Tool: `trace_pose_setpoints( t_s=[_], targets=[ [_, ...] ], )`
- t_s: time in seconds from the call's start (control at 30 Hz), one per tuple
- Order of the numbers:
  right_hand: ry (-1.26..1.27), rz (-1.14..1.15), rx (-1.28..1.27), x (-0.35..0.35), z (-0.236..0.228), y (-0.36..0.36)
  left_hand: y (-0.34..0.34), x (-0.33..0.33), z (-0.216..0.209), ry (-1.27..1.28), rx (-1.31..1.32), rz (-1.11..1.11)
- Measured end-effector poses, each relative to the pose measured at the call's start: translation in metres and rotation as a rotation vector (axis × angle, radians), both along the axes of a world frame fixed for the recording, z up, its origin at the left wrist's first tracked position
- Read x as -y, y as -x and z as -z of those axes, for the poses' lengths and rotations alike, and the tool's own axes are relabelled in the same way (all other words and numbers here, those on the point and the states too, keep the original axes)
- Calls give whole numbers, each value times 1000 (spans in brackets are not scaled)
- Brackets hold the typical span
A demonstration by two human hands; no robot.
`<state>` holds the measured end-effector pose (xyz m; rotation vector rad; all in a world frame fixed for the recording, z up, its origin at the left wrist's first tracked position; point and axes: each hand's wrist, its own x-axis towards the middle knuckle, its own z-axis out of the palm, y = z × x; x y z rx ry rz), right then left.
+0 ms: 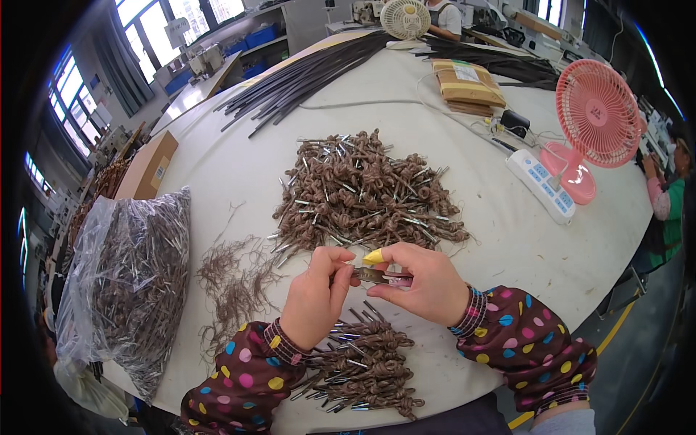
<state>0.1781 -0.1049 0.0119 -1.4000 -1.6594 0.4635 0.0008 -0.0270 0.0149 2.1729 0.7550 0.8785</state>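
Over the near middle of the table my two hands meet. In my right hand [431, 286], a small pair of thread snips [373, 275] is gripped, blades toward the left; a yellow finger cover [373, 257] sits on a fingertip. My left hand [317, 296] pinches what looks like the end of a brown cord right at the blades; most of it is hidden by the fingers. Beyond the hands rises a big heap of knotted brown cords with shiny metal tips [362, 196]. A smaller pile of the same cords [373, 366] lies below them, close to my body.
Loose thread scraps [235, 286] lie left of my hands, beside a clear plastic bag [141, 283] full of cords and a cardboard box [148, 167]. At right stand a pink fan [596, 116] and power strip [540, 185]. Dark strips [312, 76] and a brown packet [470, 87] lie farther back.
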Motion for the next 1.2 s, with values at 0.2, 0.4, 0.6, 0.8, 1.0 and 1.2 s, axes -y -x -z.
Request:
trace_pose_setpoints(
  t_s=[0.2,0.4,0.6,0.8,1.0,1.2],
  targets=[
    [100,140,-126,-2,1,0,-2,-8,-2,-184,-71,81],
    [139,217,-174,-2,4,3,-5,-7,0,-671,-94,49],
    [164,197,-313,-4,17,4,-4,-8,-2,-740,-113,57],
    [348,89,-654,-2,5,3,-5,-11,-2,-868,-146,33],
    [711,21,-968,-3,0,-1,2,-8,7,-509,-137,47],
    [426,-25,-651,-10,27,-11,3,-10,5,-305,-97,107]
  ],
)
